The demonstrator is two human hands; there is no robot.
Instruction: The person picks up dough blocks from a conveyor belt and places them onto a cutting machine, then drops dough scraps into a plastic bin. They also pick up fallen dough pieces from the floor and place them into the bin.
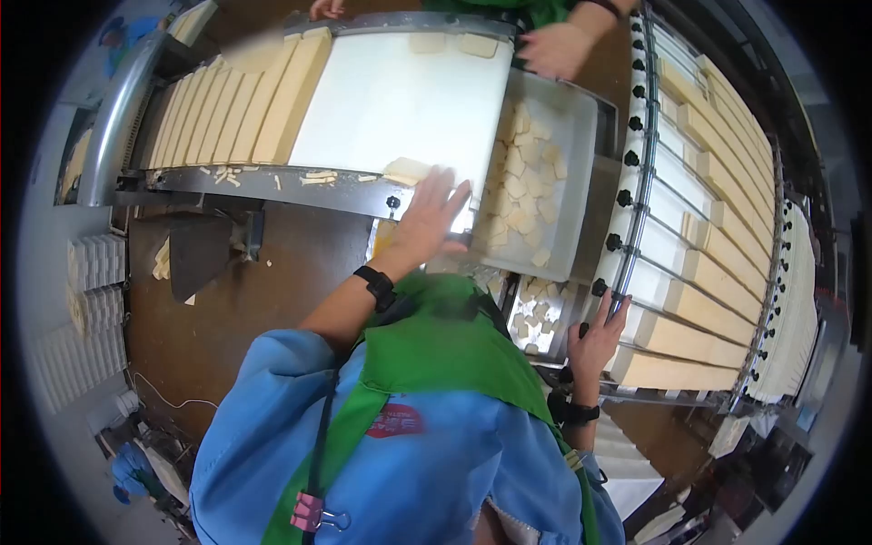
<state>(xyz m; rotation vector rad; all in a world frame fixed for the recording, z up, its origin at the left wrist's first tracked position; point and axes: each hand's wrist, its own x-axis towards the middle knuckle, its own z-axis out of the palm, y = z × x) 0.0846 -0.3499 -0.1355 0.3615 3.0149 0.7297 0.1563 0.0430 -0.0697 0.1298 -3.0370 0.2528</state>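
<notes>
- Far upper left, there's a shiny roller [118, 118], and right behind it the pale slabs [245, 113] stand packed side by side, with crumbs [232, 176] strewn along the metal edge below.
- Upper centre, here's the white belt [391, 104], a pale piece [406, 170] lying at its near edge.
- And there's your left hand [425, 225], mid-frame, just beside that piece at the belt's corner! Fingers apart, blurred; whether they touch the piece, you can't tell from here.
- Right of that, the tray [581, 191] holds a scatter of flat offcuts [529, 182], and a co-worker's hand [556, 50] reaches in above it, top of frame.
- Now right of centre, low: your right hand [595, 347], fingertips at the lower end of the steel bar [641, 204]. Clamped on it or merely resting? Can't tell.
- Beyond, black knobs [624, 197] line that bar, and more slabs fill the right side in slanting lanes.
</notes>
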